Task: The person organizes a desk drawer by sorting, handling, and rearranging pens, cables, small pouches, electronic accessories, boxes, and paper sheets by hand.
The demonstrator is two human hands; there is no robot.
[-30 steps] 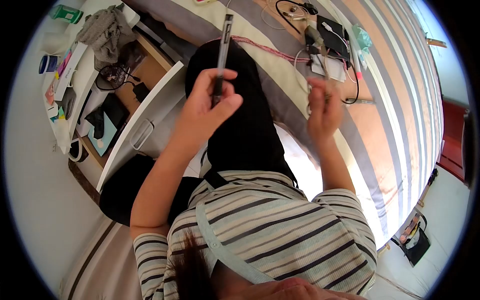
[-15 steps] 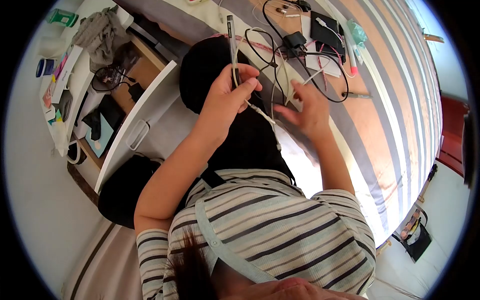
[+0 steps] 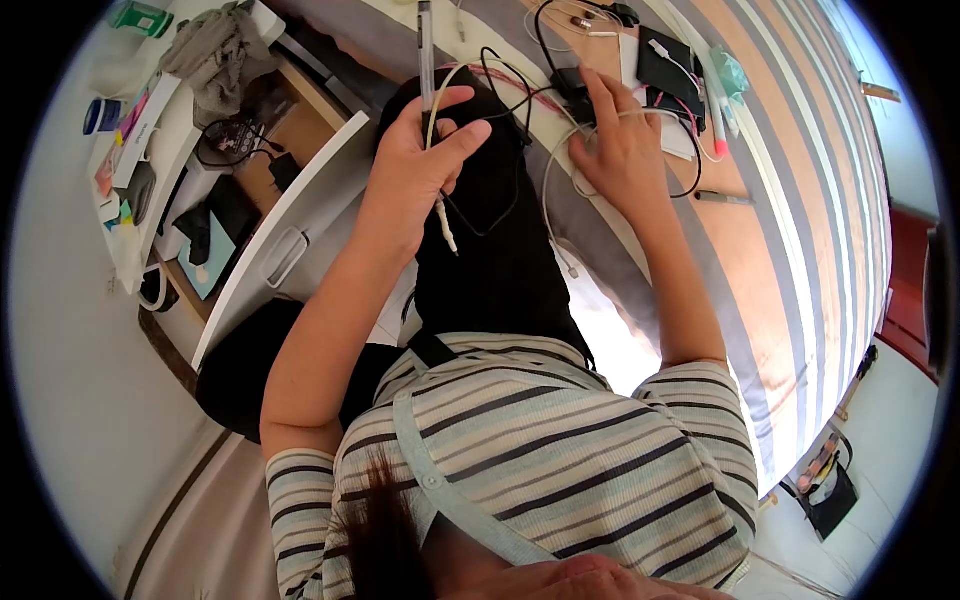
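Surface: bed (image 3: 770, 280) with a striped cover, orange, grey and white bands
Left hand: fingers curled nearly closed round a clear pen (image 3: 427, 62), which points away from the body; white cable (image 3: 447, 228) in the same grip — left hand (image 3: 418, 165) is above the dark-clothed leg (image 3: 490, 270)
Right hand: half open, fingers mostly straight; right hand (image 3: 622, 160) touches the cables at the bed edge, beside the black adapter (image 3: 573, 92) — firm grip or not, cannot tell
Black cable: black cable (image 3: 519, 190) loops between the hands, over the leg
Bed, far side: black flat item (image 3: 665, 65), white paper (image 3: 679, 142) partly under it, pink-tipped marker (image 3: 719, 128), teal crumpled wrap (image 3: 731, 75)
Bed, nearer: grey pen (image 3: 724, 198), lying alone
Drawer: open drawer (image 3: 335, 165), holding a black charger (image 3: 285, 172) and pale blue sheet (image 3: 205, 265)
Desk top: grey cloth (image 3: 215, 62), blue-lidded jar (image 3: 103, 116)
Room: white wall (image 3: 60, 300), black bag (image 3: 832, 503) low at right, red furniture (image 3: 909, 275) beyond the bed
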